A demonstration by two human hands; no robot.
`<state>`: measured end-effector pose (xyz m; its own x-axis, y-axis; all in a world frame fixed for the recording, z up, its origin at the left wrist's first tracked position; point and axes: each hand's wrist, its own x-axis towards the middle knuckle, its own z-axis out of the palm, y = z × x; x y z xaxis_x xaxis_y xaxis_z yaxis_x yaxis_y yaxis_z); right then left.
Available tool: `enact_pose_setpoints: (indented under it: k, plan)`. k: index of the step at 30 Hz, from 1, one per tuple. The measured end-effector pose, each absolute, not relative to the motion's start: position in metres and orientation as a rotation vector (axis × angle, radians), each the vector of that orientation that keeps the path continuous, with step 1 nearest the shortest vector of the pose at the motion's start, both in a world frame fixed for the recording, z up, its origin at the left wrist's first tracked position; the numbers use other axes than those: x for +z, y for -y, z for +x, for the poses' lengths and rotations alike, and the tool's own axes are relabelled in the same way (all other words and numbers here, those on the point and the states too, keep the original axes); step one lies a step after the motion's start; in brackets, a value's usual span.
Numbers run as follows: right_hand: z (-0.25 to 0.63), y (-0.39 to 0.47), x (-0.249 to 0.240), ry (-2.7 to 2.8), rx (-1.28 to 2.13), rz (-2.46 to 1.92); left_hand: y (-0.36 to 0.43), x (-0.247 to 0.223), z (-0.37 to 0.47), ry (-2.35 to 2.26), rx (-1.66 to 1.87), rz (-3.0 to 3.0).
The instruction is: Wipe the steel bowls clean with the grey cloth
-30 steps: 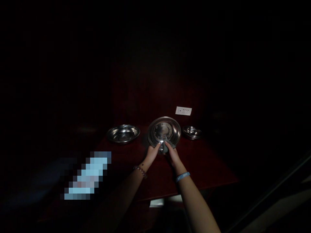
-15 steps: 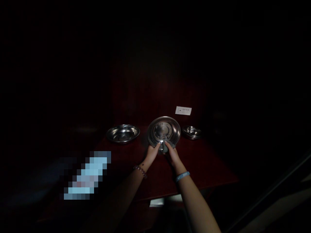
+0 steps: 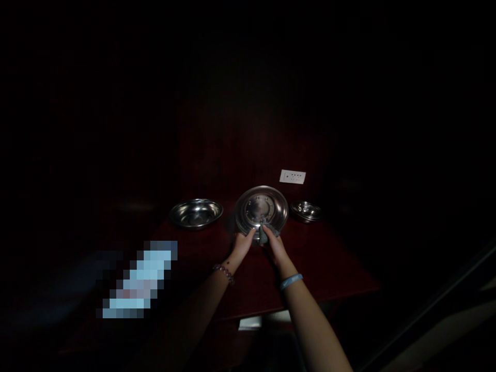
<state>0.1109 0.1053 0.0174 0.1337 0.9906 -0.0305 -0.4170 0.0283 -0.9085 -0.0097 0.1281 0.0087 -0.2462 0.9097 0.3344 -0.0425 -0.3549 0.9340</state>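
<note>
Though beside bowls (image 3: 306,211), plate (image 3: 260,206) edge apart

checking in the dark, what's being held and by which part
A metal dish, by its near rim, in the left hand and right hand; the right also holds grey cloth.

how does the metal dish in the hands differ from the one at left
The held dish is tilted up; the left dish sits level on the table. The left hand grips the held dish; no hand touches the left dish. The right hand holds a grey cloth against the held dish; the left dish shows none. Both are round, shiny metal.
</note>
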Motion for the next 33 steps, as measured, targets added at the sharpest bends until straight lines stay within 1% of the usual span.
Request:
enact_pose_setpoints:
  k: [6,15,19,25,33]
  plan:
    - [0.109,-0.102,0.02,0.794,1.285,-0.95,-0.124,0.014,-0.01,-1.224,1.712,1.344]
    - [0.106,-0.1,0.022,0.764,1.162,-0.926,-0.118,0.018,-0.013,-1.448,1.685,1.444]
    - [0.109,-0.102,0.02,0.755,1.068,-0.864,-0.116,0.021,-0.013,-1.427,1.689,1.417]
    - [0.11,-0.101,0.023,0.709,0.983,-0.901,-0.113,0.027,-0.012,-1.334,1.714,1.406]
    - [0.113,-0.104,0.018,0.656,1.009,-0.869,-0.119,0.016,-0.008,-1.435,1.527,1.435]
